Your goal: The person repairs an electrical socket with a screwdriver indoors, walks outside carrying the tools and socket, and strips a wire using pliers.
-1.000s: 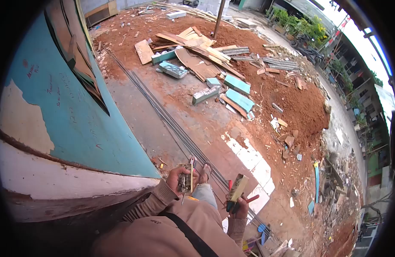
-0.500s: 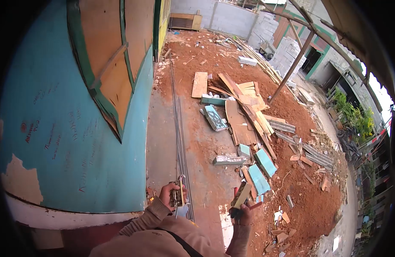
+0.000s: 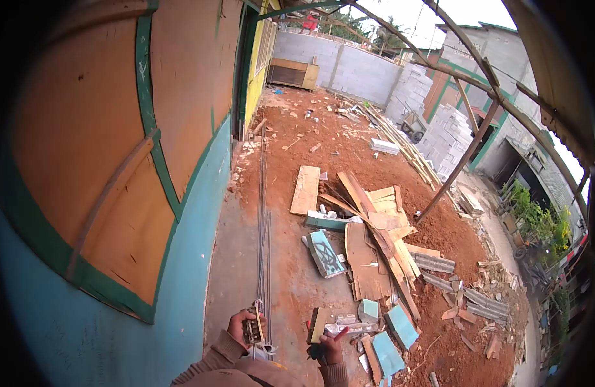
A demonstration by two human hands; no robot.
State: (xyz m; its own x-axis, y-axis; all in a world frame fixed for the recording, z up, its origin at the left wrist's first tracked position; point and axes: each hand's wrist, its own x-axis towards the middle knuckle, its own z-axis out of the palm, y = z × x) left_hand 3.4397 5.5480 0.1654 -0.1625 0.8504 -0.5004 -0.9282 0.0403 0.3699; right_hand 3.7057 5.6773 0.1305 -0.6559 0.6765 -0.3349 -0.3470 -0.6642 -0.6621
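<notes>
At the bottom of the head view my left hand (image 3: 238,327) is closed around a brass-coloured metal piece (image 3: 253,329) with cut-outs, whose kind I cannot make out. Its fingers wrap the piece from the left. To the right, my right hand (image 3: 332,350) is closed on a tan rectangular block (image 3: 317,324), held upright. A thin red bar (image 3: 341,333) sticks out beside that hand, and something dark lies in its grip. The two hands are apart. Long thin metal rods (image 3: 263,245) run along the ground beyond my left hand.
A teal wall (image 3: 188,277) with boarded orange panels (image 3: 97,129) stands close on the left. Ahead lie a heap of broken boards (image 3: 368,251) and blue-painted rubble chunks (image 3: 401,326) on red soil. A slanted post (image 3: 462,164) and stacked pale blocks (image 3: 444,138) stand at right.
The view has tilted up, bringing more of the far wall and roof frame into sight. Both hands appear lower and farther left, and the gap between them is smaller. Each keeps its hold.
</notes>
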